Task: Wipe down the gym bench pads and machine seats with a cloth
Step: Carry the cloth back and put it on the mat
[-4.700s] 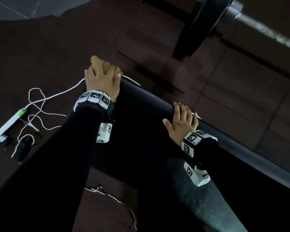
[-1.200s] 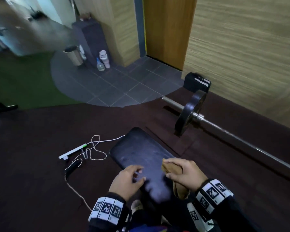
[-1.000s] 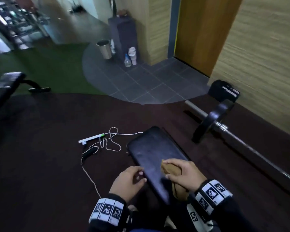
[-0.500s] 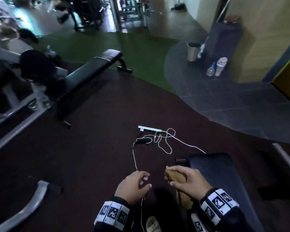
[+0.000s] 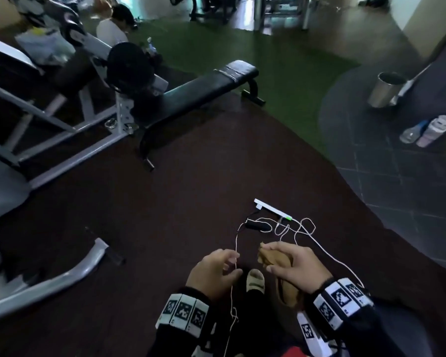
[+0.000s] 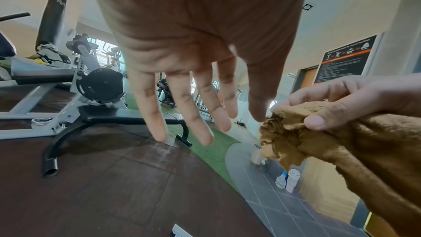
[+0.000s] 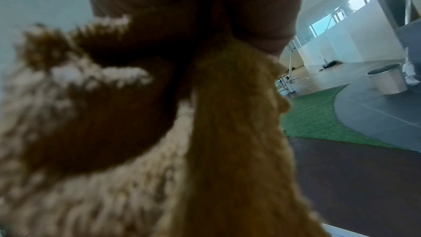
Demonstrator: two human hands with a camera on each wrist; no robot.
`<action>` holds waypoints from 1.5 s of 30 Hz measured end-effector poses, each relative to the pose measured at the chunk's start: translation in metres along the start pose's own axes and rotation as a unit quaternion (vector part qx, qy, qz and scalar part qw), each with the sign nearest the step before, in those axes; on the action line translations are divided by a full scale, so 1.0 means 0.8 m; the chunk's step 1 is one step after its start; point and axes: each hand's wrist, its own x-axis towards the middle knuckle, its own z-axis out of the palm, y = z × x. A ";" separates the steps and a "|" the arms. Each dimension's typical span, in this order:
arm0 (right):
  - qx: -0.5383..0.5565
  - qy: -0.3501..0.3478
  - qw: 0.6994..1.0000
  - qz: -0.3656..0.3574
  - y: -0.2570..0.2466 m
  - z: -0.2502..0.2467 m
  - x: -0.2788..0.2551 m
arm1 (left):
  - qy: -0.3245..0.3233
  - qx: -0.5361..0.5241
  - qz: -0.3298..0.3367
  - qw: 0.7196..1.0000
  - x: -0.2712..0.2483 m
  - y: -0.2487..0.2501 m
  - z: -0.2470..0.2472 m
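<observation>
Since earlier, view has swung left off the near pad. Right hand (image 5: 292, 266) grips the bunched tan terry cloth (image 5: 274, 257), soft and light; left hand (image 5: 213, 273) hangs loose, empty. Black padded bench (image 5: 204, 92) lies far left.

Fuzzy terry cloth (image 6: 337, 143), glossy bench pad (image 5: 206, 90)

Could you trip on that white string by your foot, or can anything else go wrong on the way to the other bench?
Possibly. The white cable trails across the floor right past the shoe and the empty left hand, so a step could snag it and drag the white power strip. The cloth hangs loose below the right hand and might catch too. The curved grey machine foot lies near the path to the black bench.
</observation>
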 end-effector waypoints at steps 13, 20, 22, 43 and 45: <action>-0.114 -0.024 0.993 -0.013 -0.033 -0.119 0.273 | 0.022 0.063 -0.035 0.997 0.241 0.012 -0.113; -0.058 -0.010 0.998 0.020 -0.042 -0.146 0.381 | 0.000 0.062 -0.050 0.997 0.354 0.000 -0.164; -0.070 0.000 0.997 0.016 -0.045 -0.152 0.416 | -0.018 0.064 -0.048 0.997 0.396 -0.006 -0.183; 0.039 0.192 0.974 0.114 -0.070 -0.302 0.705 | -0.147 0.163 0.127 0.967 0.839 0.065 -0.337; 0.058 0.204 0.969 0.128 -0.054 -0.332 0.722 | -0.161 0.166 0.140 0.963 0.883 0.089 -0.329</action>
